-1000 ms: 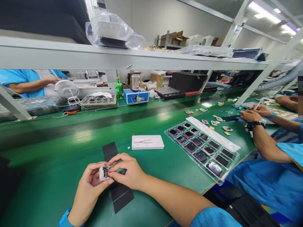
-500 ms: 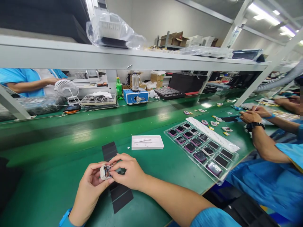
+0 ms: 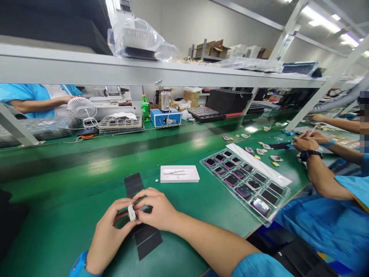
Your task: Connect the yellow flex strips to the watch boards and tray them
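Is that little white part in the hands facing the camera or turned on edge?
On edge. The small white part shows only a narrow white side, pinched between the left hand and the right hand.

The green bench (image 3: pixel 72 215) carries a white tray (image 3: pixel 179 174). A black strip (image 3: pixel 145 236) lies nearer than it, a clear blister tray (image 3: pixel 284 192) to its right, and loose small parts (image 3: pixel 261 151) farther right.
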Motion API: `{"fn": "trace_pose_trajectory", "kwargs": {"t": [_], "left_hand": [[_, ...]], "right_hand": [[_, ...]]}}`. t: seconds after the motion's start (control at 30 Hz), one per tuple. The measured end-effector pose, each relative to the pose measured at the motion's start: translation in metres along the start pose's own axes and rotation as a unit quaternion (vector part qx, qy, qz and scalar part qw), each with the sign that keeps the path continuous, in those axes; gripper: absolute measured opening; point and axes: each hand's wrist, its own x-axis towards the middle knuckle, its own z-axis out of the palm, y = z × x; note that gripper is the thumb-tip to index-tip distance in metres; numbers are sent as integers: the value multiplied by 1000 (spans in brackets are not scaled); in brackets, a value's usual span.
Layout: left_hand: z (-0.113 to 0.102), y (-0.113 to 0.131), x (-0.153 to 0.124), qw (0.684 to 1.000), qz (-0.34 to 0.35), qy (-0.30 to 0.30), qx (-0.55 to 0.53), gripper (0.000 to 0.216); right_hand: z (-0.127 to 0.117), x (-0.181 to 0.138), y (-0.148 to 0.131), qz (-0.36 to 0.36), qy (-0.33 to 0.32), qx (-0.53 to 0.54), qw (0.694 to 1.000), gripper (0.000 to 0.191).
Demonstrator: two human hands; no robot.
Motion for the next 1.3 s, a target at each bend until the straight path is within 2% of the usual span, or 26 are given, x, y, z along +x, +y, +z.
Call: {"fn": "trace_pose_trajectory", "kwargs": {"t": [0.13, 0.3, 0.4, 0.47, 0.6, 0.7, 0.77, 0.87, 0.93, 1.0, 1.07, 1.17, 1.3], "left_hand": [[-3, 4, 1, 997, 33, -14, 66, 27], [0, 4, 1, 997, 19, -17, 73, 27], [2, 7, 2, 1000, -22, -4, 22, 34], [3, 10, 5, 994, -89, -2, -68, 41], [-3, 16, 9, 936, -235, -34, -261, 47], [-9, 16, 9, 883, -277, -54, -376, 46], [-11, 15, 7, 856, -278, -67, -432, 48], [-12, 13, 4, 832, -270, -81, -478, 50], [-12, 12, 2, 825, -267, -86, -491, 50], [-11, 10, 1, 820, -265, -90, -499, 50], [-11, 9, 1, 818, -257, -95, -506, 50], [-11, 9, 1, 819, -236, -110, -511, 51], [-9, 11, 1, 830, -221, -148, -491, 48]], "right_hand": [[0, -1, 3, -3, -10, -27, 1000, 12], [3, 0, 5, 5, -30, -53, 998, 10], [-7, 7, 7, 8, -27, -79, 996, 11], [-24, 14, 13, 63, 0, -144, 988, 13], [-69, 27, 40, 221, 55, -274, 934, 17], [-90, 30, 61, 266, 48, -305, 913, 21], [-92, 29, 66, 273, 38, -318, 907, 23], [-81, 28, 53, 239, 24, -314, 919, 23], [-66, 25, 34, 190, 10, -275, 942, 21], [-49, 21, 14, 125, -4, -179, 976, 16], [-32, 14, -3, 63, -12, -64, 996, 11], [-17, 4, -17, 11, -2, 24, 1000, 9], [-14, 1, -24, -22, 50, 48, 997, 8]]}}
